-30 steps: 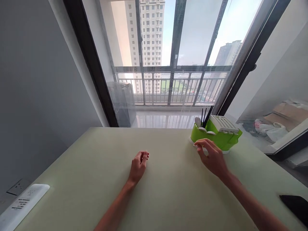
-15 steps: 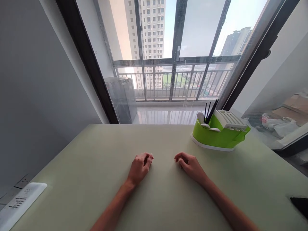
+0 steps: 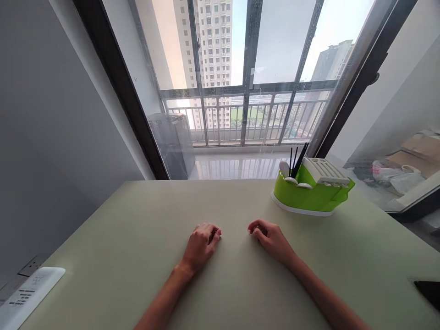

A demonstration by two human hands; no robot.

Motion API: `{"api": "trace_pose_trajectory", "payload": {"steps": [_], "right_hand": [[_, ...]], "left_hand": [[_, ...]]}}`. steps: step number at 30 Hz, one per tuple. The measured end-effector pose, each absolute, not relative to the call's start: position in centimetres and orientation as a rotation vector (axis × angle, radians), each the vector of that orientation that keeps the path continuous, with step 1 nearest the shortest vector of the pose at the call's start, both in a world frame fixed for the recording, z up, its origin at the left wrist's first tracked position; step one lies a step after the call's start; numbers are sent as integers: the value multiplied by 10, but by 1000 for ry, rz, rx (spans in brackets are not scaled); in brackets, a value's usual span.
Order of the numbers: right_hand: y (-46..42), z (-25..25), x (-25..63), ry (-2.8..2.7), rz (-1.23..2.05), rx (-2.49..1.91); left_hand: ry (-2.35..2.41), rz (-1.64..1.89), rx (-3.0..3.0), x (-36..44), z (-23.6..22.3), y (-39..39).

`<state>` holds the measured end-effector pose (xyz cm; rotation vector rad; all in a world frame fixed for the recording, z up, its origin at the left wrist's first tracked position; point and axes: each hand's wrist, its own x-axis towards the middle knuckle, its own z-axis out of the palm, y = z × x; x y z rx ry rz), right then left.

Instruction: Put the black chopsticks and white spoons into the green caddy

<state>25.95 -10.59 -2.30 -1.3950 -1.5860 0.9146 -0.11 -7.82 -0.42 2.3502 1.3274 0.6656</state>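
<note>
My left hand (image 3: 202,243) rests on the pale green table (image 3: 144,229), left of the middle. Its fingers are loosely curled, with a gap between thumb and forefinger, and nothing shows in it. Opposite it lies my right hand (image 3: 270,236), also loosely bent, its thumb apart from the fingers and no object visible in it. A strip of bare table separates the two hands. Behind and to the right of my right hand stands a green utensil holder (image 3: 302,197) with a white base, holding white spoons (image 3: 284,168) and black chopsticks (image 3: 298,161).
A white power strip (image 3: 32,295) lies at the table's left edge. Part of a black object (image 3: 429,291) shows at the far right. Beyond the table's far edge is a dark-framed glass door (image 3: 117,87), with a balcony railing (image 3: 257,119) behind it.
The view has shifted slightly. My left hand has turned a little and its thumb and forefinger have moved slightly right, nearer my right hand. My right hand stays almost still.
</note>
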Motion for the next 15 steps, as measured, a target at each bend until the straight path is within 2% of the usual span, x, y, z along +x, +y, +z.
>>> {"api": "trace_pose_trajectory", "payload": {"steps": [15], "right_hand": [[-105,-23,259,-1582,905,-1396]], "left_hand": [[1328,670,2373,-1,-6,-78]]}}
